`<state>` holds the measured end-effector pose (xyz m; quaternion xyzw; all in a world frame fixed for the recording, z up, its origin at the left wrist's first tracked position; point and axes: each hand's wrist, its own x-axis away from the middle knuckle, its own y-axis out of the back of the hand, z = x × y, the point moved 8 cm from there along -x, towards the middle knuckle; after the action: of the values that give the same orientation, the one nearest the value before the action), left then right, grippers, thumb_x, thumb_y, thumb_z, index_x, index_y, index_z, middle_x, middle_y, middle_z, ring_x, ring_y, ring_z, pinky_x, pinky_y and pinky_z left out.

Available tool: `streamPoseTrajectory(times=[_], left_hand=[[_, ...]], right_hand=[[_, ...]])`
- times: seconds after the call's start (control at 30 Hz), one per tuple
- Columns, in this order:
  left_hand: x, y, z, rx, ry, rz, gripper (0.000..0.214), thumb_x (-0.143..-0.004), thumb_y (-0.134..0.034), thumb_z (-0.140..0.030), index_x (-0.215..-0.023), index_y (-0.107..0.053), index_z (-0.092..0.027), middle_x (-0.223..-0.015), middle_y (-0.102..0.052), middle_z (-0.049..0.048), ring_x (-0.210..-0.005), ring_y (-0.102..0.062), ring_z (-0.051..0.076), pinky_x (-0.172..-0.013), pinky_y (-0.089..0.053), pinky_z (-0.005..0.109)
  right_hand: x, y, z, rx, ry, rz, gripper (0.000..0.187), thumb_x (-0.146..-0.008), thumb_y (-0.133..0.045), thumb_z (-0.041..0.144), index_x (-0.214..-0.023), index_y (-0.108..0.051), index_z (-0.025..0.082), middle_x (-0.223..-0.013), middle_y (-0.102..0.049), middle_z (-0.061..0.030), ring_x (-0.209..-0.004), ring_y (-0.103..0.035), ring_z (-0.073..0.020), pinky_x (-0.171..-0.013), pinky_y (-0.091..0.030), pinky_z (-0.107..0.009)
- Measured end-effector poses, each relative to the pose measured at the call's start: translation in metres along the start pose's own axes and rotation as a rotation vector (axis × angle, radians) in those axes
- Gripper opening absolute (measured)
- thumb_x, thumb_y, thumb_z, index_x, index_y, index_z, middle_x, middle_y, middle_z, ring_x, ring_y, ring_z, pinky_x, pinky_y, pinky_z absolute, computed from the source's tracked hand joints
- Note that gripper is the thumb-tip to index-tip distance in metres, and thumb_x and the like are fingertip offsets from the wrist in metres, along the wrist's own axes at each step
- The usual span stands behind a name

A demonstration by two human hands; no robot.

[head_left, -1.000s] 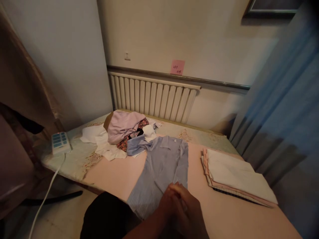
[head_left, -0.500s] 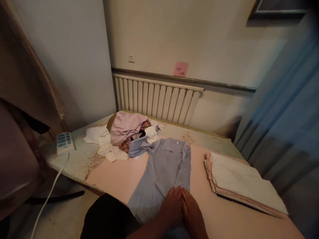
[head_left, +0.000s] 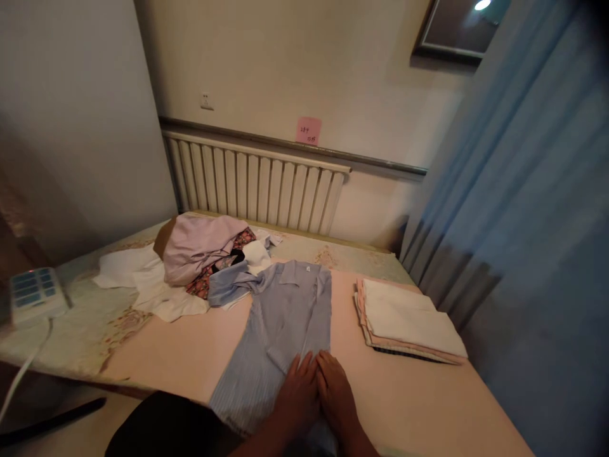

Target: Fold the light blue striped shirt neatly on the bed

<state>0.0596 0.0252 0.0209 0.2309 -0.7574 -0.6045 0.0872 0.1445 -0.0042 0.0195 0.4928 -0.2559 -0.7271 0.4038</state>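
A blue pleated shirt (head_left: 290,304) lies spread on the pink cloth (head_left: 185,355), its collar toward the wall and one sleeve reaching left to the clothes pile. My left hand (head_left: 299,387) rests flat on the lower part of the shirt. Right beside it, my right hand (head_left: 334,387) lies along the shirt's right edge, with the fingertips of both hands close together. The fingers are stretched out, and neither hand appears to grip the fabric. My forearms cover part of the shirt's hem.
A loose heap of clothes (head_left: 204,244) lies at the back left. Folded garments (head_left: 409,311) are stacked on the right. A power strip (head_left: 35,295) with a white cord sits at the left edge. Behind the table are a radiator (head_left: 257,184) and a blue curtain (head_left: 514,222).
The view has turned to the right, so everything sits further left. Both hands remain on the lower shirt, with the left hand's fingers now looking straighter and flatter.
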Motion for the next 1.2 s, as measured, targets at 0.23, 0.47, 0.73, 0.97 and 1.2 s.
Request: streamPoseTrajectory(times=[0.23,0.47,0.73,0.97,1.2], left_hand=[[0.024,-0.002,-0.012,0.060,0.003,0.100,0.068,-0.091,-0.045,-0.036,-0.152,-0.020,-0.024,-0.157,-0.027,0.0076,-0.146,-0.013,0.029,-0.118,-0.011,0.057],[0.043,-0.020,-0.013,0.060,0.007,0.177,0.072,-0.083,-0.054,-0.030,-0.150,-0.029,-0.023,-0.158,-0.022,0.0075,-0.146,-0.015,0.031,-0.117,-0.016,0.059],[0.087,-0.022,0.009,0.190,0.121,-0.148,0.055,-0.086,-0.046,-0.020,-0.140,-0.045,-0.030,-0.150,-0.041,0.0045,-0.138,-0.038,0.025,-0.112,-0.035,0.046],[0.095,0.019,0.054,0.521,0.654,-0.173,0.026,-0.089,-0.042,-0.025,-0.106,-0.062,-0.020,-0.105,-0.070,0.0061,-0.100,-0.064,0.020,-0.091,-0.047,0.031],[0.073,0.037,0.048,0.575,0.685,-0.020,0.021,-0.092,-0.043,-0.031,-0.089,-0.061,-0.019,-0.083,-0.068,0.0014,-0.081,-0.062,0.017,-0.072,-0.041,0.025]], right_hand=[[0.001,0.004,-0.001,-0.017,-0.034,-0.030,0.040,-0.094,-0.040,0.023,-0.128,-0.061,0.017,-0.132,-0.059,-0.0111,-0.124,-0.054,-0.0260,-0.105,-0.046,-0.050],[-0.001,0.005,0.005,-0.020,0.044,0.003,0.042,-0.091,-0.044,0.019,-0.131,-0.058,0.021,-0.137,-0.055,-0.0088,-0.129,-0.049,-0.0263,-0.107,-0.043,-0.052],[-0.005,0.017,-0.008,-0.163,-0.127,-0.075,0.041,-0.094,-0.040,0.028,-0.128,-0.061,0.018,-0.133,-0.058,-0.0104,-0.124,-0.054,-0.0234,-0.106,-0.045,-0.047],[-0.006,0.021,-0.006,-0.239,-0.144,-0.084,0.040,-0.093,-0.043,0.028,-0.128,-0.061,0.021,-0.134,-0.058,-0.0086,-0.125,-0.053,-0.0226,-0.108,-0.043,-0.047],[-0.008,0.025,-0.001,-0.222,-0.118,-0.059,0.041,-0.092,-0.042,0.025,-0.128,-0.061,0.019,-0.134,-0.058,-0.0094,-0.126,-0.052,-0.0222,-0.108,-0.042,-0.046]])
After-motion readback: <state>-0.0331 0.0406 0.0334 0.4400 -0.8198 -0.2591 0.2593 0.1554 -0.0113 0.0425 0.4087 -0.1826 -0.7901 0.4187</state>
